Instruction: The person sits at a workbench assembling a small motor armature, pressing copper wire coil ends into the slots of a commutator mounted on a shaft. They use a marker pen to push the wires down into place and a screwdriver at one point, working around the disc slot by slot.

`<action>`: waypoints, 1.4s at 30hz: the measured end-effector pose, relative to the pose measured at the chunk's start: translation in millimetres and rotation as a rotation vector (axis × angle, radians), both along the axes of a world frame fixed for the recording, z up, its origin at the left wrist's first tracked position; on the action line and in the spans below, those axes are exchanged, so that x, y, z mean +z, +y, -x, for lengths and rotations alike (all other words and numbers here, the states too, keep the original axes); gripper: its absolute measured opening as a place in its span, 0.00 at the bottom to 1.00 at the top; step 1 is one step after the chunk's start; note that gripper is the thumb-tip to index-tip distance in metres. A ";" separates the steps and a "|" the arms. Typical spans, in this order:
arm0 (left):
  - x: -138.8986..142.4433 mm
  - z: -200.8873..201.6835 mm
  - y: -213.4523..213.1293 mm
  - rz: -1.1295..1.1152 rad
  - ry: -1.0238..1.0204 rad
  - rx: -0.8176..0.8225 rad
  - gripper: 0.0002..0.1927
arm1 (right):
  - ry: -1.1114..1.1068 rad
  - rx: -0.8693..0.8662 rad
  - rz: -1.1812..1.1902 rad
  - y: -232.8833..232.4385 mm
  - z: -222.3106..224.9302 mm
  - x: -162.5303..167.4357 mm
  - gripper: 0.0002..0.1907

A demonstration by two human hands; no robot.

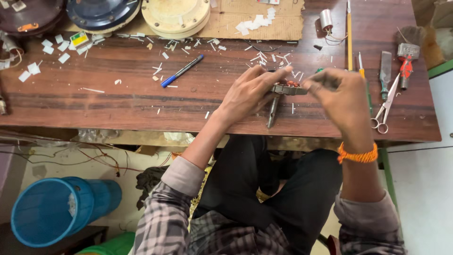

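Paper scraps litter the wooden workbench [118, 104] above a blue bin [56, 212].

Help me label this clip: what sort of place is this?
Probably a small repair workshop: a worn wooden workbench with scissors, a brush and round motor housings.

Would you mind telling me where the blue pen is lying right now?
In the head view the blue pen lies slanted on the wooden workbench, left of the left hand, among white scraps and below the cream round housing.
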State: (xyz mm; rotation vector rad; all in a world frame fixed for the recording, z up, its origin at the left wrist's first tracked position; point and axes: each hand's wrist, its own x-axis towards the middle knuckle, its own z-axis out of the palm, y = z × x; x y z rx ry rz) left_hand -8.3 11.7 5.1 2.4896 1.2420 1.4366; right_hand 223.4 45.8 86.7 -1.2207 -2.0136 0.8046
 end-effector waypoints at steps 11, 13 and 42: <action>-5.8 -4.8 -2.5 0.046 -0.093 0.003 0.35 | -0.061 0.036 -0.389 -36.5 25.9 -63.3 0.06; -5.0 -2.5 -3.0 -0.009 0.000 0.014 0.32 | 0.045 0.007 -0.319 -32.9 26.5 -76.9 0.06; -35.8 -58.1 -22.8 0.334 -0.837 0.214 0.05 | -0.261 0.042 -0.336 10.6 44.5 -10.4 0.08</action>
